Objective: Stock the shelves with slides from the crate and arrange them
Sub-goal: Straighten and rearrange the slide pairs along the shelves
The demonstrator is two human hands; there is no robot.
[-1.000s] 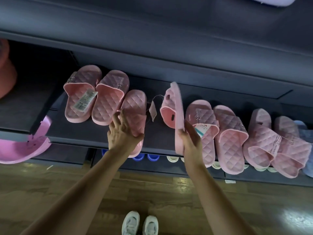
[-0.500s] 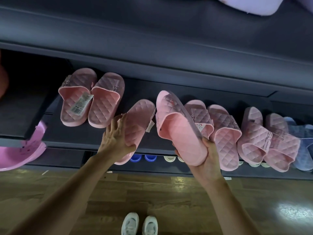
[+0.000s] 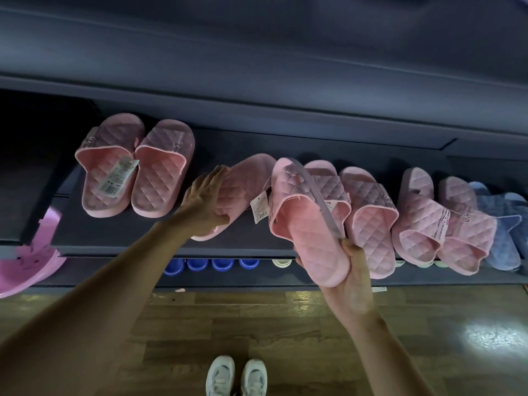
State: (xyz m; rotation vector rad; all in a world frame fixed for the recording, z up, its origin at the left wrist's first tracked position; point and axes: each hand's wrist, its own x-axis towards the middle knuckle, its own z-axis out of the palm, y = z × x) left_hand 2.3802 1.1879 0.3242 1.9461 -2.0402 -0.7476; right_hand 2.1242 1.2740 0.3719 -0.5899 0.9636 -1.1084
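Dim, glossy wooden floor [image 3: 257, 324]

Dim, perhaps slightly blurred, edge-warped

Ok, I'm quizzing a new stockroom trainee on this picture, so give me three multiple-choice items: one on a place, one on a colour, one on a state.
1. Where does the flat slide under the left hand lie?
A on the floor; B on the shelf; C in a crate.
2. What colour are the far-right slides in the row?
A green; B black; C blue.
3. What is the right hand doing?
A gripping the held slide; B hanging empty; C pressing on the shelf.

Answers: 1 B, it lies on the dark shelf board with its heel over the front edge. 2 C, they show blue next to the pink ones. 3 A, its fingers curl round that slide's heel.
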